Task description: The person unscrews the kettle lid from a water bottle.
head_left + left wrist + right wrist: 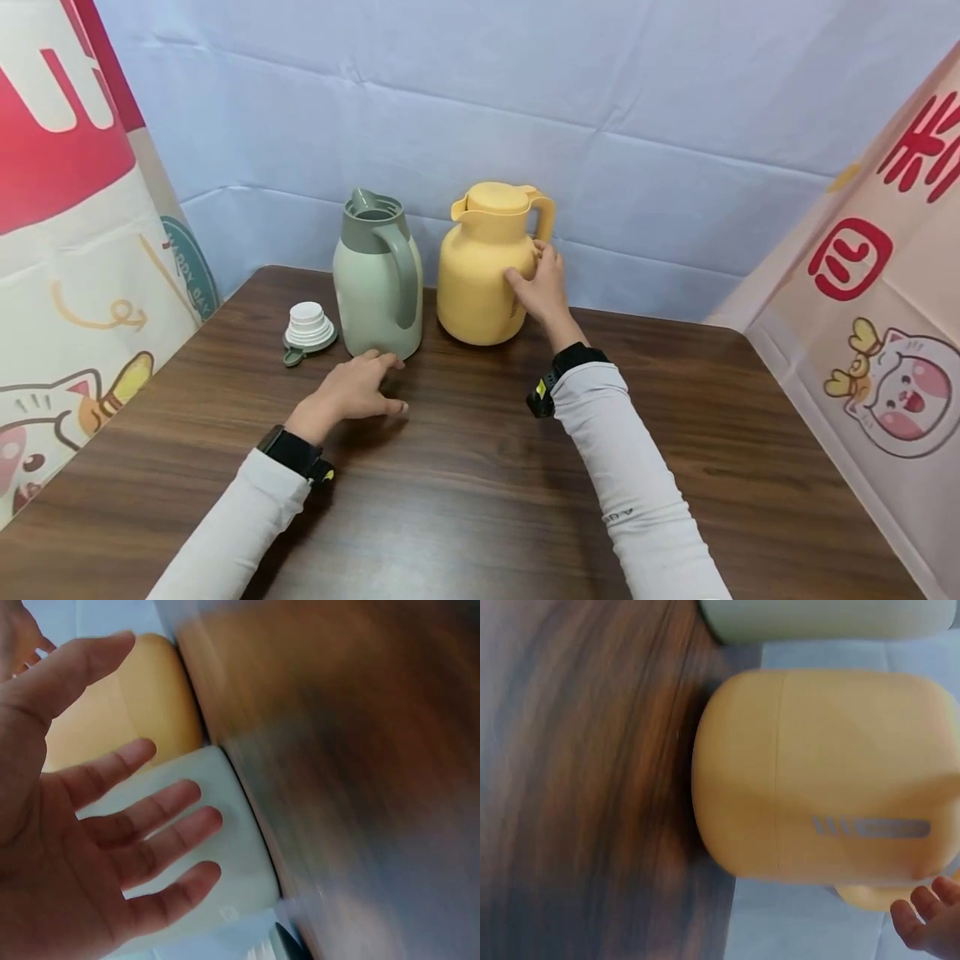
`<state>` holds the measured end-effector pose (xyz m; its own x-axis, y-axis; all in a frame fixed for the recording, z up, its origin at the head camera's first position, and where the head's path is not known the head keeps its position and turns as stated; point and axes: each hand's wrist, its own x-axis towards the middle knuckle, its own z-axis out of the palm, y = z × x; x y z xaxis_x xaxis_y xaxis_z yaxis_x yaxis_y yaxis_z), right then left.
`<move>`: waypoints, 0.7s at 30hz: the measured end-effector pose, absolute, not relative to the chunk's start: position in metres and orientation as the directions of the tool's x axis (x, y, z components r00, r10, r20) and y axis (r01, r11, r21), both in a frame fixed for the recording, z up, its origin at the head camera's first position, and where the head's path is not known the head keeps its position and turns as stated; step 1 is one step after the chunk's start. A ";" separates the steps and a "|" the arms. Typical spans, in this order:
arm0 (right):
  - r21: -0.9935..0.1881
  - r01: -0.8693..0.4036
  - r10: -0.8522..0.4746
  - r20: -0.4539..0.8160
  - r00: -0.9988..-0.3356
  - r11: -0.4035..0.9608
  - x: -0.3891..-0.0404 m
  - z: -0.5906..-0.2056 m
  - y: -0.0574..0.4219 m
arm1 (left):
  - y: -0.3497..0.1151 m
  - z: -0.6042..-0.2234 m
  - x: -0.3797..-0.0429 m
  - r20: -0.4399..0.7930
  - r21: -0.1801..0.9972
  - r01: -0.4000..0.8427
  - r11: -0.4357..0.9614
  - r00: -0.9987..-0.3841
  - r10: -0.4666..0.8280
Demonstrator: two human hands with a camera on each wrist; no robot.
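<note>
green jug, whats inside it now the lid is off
The green jug stands open-topped, its white lid lying on the table to its left. Only the grey collar and dark mouth show; the inside is hidden, so any contents cannot be seen.

Two jugs stand near the far edge of the table (480, 467): one green jug (377, 279) with its top open and one yellow jug (486, 267) with its lid on. One loose white stopper (309, 327) lies at the far left. Two hands, the left hand (352, 392) and the right hand (542, 287), are in view.
</note>
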<state>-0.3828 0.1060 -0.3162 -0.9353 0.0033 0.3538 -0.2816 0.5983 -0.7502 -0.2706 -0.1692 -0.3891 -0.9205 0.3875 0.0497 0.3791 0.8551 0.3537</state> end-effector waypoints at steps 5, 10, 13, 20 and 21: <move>-0.746 -0.279 -0.020 0.335 -0.942 0.604 -0.392 -0.314 0.110 | -0.155 -0.389 -0.276 0.073 0.340 0.429 0.837 -0.899 0.431; -0.718 -0.268 -0.066 0.297 -0.953 0.642 -0.396 -0.313 0.105 | -0.143 -0.391 -0.281 0.061 0.322 0.448 0.834 -0.889 0.454; -0.711 -0.262 -0.059 0.297 -0.953 0.653 -0.399 -0.312 0.102 | -0.135 -0.392 -0.285 0.059 0.312 0.457 0.833 -0.884 0.463; -0.720 -0.234 -0.024 0.289 -0.957 0.653 -0.409 -0.312 0.098 | -0.114 -0.391 -0.292 0.057 0.293 0.517 0.804 -0.849 0.525; -0.720 -0.235 -0.031 0.285 -0.958 0.652 -0.410 -0.314 0.097 | -0.112 -0.391 -0.292 0.055 0.295 0.523 0.799 -0.844 0.533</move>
<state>-0.4095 0.0972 -0.3136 -0.9580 -0.0309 0.2849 -0.2353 0.6524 -0.7204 -0.2918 -0.1119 -0.3906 -0.8445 0.5327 0.0554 0.5235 0.7992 0.2955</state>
